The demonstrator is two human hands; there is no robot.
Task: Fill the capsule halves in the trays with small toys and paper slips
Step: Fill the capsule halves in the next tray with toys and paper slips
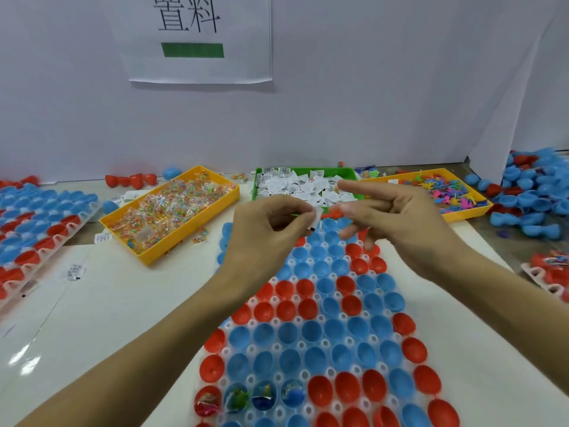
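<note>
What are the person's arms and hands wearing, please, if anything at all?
Nothing that shows: the left hand and right hand are bare, without gloves, rings or a watch, and both forearms are uncovered as far as the frame's lower edge, with no sleeves in view.

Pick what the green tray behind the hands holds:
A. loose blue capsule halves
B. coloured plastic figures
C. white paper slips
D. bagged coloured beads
C: the green tray is heaped with small white paper slips, and the left hand pinches one such slip just in front of it.
</note>
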